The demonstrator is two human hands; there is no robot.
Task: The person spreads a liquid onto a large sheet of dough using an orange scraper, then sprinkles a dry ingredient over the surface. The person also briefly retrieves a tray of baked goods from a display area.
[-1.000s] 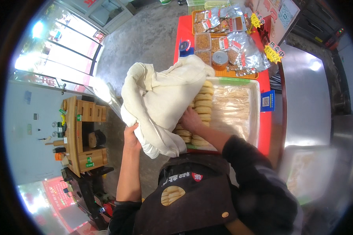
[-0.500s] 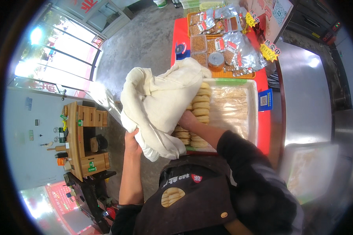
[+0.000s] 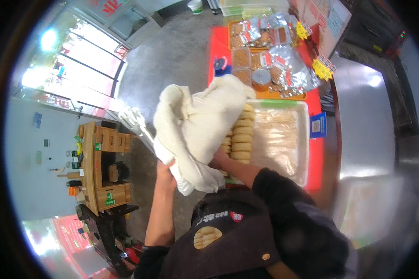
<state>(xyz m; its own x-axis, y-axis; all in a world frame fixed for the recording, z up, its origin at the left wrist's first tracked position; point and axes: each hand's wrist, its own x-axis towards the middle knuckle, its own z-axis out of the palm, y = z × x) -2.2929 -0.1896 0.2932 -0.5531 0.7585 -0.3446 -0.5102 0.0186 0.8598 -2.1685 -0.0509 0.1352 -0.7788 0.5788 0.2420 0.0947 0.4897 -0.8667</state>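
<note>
A bundled cream cloth (image 3: 195, 123) lies over the left part of a white tray (image 3: 304, 139). Beside and under it are stacked rows of pale yellow, round flat bread-like pieces (image 3: 242, 130); translucent plastic lines the tray's right part. My left hand (image 3: 165, 169) grips the cloth's lower left edge. My right hand (image 3: 217, 157) reaches beneath the cloth among the stacked pieces, its fingers hidden, so I cannot tell whether it holds anything.
The tray rests on a red-covered table (image 3: 315, 172), with orange baskets of silver packets (image 3: 284, 65) and tubs behind. A steel counter (image 3: 361, 135) stands at right, a wooden desk (image 3: 104, 195) at left, and a glass door (image 3: 93, 56) at the upper left.
My right hand has slid a little farther left beneath the cloth. The cloth and my left hand have shifted slightly right; the whole view has moved slightly down in the picture.
</note>
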